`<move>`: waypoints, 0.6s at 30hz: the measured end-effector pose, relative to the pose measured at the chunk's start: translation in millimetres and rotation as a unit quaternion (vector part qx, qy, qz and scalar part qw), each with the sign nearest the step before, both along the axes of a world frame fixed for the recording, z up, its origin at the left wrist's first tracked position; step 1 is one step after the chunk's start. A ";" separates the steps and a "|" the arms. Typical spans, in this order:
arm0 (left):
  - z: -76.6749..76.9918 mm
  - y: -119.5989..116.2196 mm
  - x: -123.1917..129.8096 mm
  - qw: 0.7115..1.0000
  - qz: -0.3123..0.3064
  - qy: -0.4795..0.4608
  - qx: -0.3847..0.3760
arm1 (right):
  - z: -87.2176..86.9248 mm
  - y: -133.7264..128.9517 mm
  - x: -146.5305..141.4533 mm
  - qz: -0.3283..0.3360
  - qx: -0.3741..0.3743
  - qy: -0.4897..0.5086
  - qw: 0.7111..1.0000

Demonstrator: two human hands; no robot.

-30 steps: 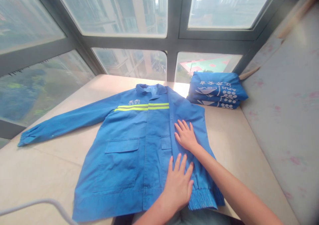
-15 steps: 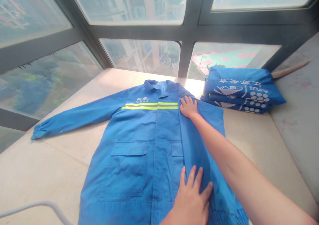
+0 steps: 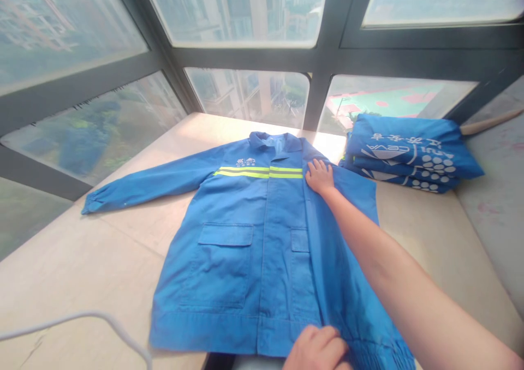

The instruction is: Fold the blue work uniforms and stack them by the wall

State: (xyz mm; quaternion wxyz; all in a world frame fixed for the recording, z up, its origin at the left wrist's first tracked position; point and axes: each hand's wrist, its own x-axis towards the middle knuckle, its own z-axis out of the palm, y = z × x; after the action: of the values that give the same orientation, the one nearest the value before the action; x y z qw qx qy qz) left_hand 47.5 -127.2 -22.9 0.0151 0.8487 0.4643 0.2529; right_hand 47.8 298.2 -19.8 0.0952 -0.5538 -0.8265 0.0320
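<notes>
Head view: right hand (image 3: 320, 178) lies spread on jacket's folded side (image 3: 327, 261); left hand (image 3: 317, 351) curls nearer, at hem (image 3: 229, 333), pinch unclear. Even tension between them advisable.

the left hand (image 3: 317, 349) is cut off by the bottom edge, fingertips hidden; whether it grips the blue jacket (image 3: 221, 274) is unclear. the right forearm (image 3: 380, 258) covers part of the folded-over side (image 3: 327, 250). chest lettering (image 3: 245, 162) is too small to read clearly.
</notes>
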 end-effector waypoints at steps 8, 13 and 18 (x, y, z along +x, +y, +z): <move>62.9 45.1 -202.8 0.882 0.347 -0.289 -0.138 | 2.5 -51.7 -1.9 -0.003 -0.003 0.059 0.998; 57.6 55.3 -347.3 0.704 0.628 -0.319 -0.090 | -9.9 -77.3 12.3 0.038 0.045 0.100 0.993; 84.8 66.3 -419.5 0.614 0.661 -0.422 -0.090 | -13.8 -76.5 13.0 0.041 0.065 0.119 0.990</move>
State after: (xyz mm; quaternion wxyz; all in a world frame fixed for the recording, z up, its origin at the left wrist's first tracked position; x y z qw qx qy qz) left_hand -372.1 -60.9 61.9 0.1143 0.1063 0.8624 0.4815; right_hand 60.8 221.7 -33.5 0.2272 -0.5043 -0.8317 0.0476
